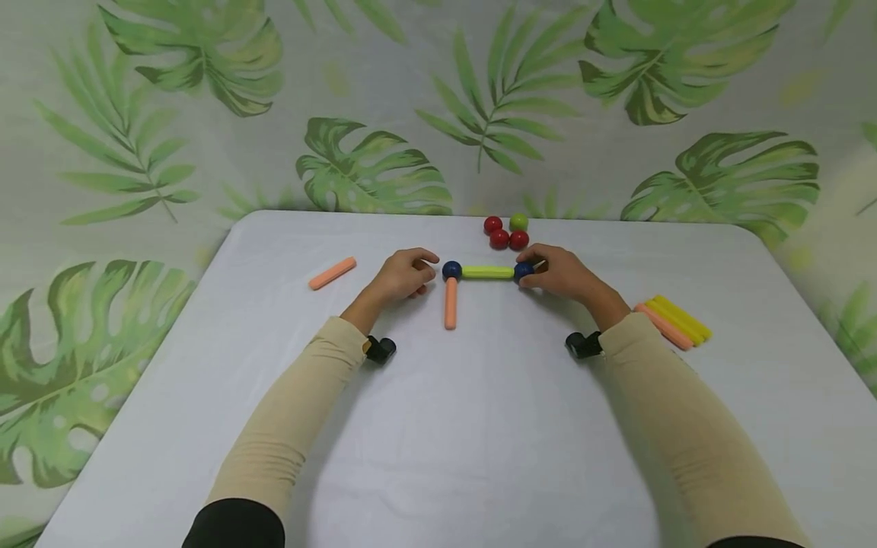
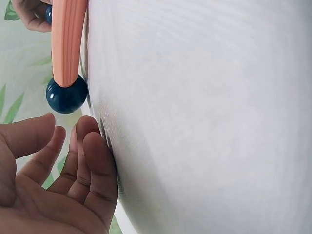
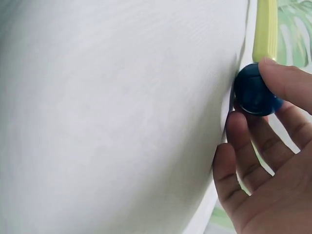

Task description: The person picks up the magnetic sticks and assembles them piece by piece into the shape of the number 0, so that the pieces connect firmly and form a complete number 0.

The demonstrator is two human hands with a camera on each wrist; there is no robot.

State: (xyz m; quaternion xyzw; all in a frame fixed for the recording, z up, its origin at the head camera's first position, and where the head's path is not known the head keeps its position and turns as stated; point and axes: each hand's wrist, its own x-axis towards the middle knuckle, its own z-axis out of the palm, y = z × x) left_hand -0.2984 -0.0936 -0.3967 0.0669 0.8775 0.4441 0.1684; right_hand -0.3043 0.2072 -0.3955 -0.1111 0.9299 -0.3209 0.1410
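Observation:
A yellow-green rod (image 1: 488, 272) lies across the table between two blue balls. From the left blue ball (image 1: 451, 271) an orange rod (image 1: 450, 304) runs toward the front; both also show in the left wrist view, the orange rod (image 2: 69, 41) ending at the ball (image 2: 67, 95). My left hand (image 1: 407, 274) is just left of that ball, its fingers loosely bent and apart from it, with nothing in them. My right hand (image 1: 558, 272) holds the right blue ball (image 3: 254, 90) between thumb and fingers, at the end of the yellow-green rod (image 3: 265, 29).
Behind the rod stand several red balls (image 1: 499, 240) and a green ball (image 1: 518, 222). A loose orange rod (image 1: 333, 273) lies to the left. Beside my right forearm are yellow rods (image 1: 678, 320) and an orange rod (image 1: 663, 326). A leaf-patterned cloth (image 1: 370, 167) hangs behind the white table (image 1: 479, 426).

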